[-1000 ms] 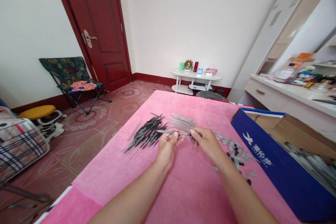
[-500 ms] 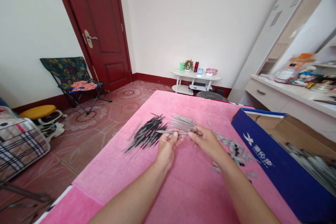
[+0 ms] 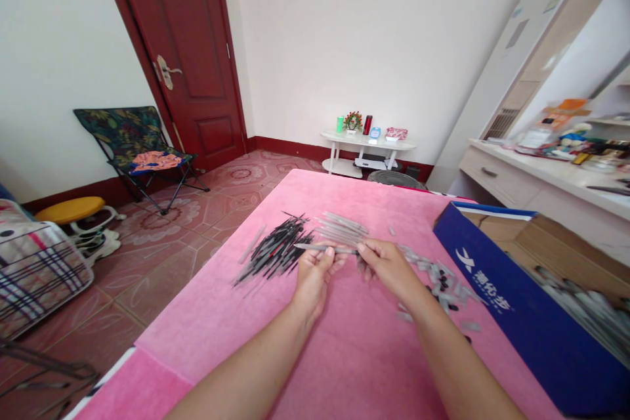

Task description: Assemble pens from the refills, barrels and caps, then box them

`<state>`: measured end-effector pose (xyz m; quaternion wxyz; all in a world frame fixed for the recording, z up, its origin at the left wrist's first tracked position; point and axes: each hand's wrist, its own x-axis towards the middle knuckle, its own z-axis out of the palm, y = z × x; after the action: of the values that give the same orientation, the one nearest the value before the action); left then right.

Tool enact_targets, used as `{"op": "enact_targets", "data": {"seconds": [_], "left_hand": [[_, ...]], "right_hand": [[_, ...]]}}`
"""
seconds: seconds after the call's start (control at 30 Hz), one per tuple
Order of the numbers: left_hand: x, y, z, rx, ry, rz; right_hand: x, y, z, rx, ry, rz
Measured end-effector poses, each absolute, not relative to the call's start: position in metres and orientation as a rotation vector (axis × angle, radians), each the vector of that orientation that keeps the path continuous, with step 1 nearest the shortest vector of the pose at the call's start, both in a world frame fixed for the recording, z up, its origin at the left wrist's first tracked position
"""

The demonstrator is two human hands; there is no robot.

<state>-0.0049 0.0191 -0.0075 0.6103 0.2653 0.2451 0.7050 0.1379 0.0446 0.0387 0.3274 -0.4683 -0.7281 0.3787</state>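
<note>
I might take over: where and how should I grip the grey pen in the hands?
Probably pinch the grey pen near its tapered tip, coming from the left. That end sticks out past the left hand, while the right hand covers the other. It looks slim and nearly level, so a light pinch might do.

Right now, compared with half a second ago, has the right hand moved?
Yes: the right hand has shifted slightly rightward, toward the stationary blue cardboard box.

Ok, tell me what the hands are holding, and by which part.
One slim grey pen-like stick: the left hand grips it around its middle, and the right hand pinches it at its right end.
</note>
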Motion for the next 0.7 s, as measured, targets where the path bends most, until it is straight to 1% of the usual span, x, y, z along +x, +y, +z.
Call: {"op": "enact_targets", "data": {"seconds": [0.27, 0.43, 0.57, 0.7], "left_hand": [[-0.004, 0.020, -0.009, 0.656, 0.602, 1.629], [-0.011, 0.027, -0.011, 0.528, 0.647, 1.711], [-0.016, 0.031, -0.012, 0.486, 0.675, 1.723], [-0.014, 0.028, -0.012, 0.549, 0.713, 1.703]], "right_hand": [[0.134, 0.043, 0.041, -1.187, -1.793, 1.088], [0.147, 0.047, 0.041, -1.223, -1.746, 1.116], [0.164, 0.050, 0.037, -1.240, -1.959, 1.104], [0.168, 0.052, 0.032, -1.250, -2.160, 0.951]]}}
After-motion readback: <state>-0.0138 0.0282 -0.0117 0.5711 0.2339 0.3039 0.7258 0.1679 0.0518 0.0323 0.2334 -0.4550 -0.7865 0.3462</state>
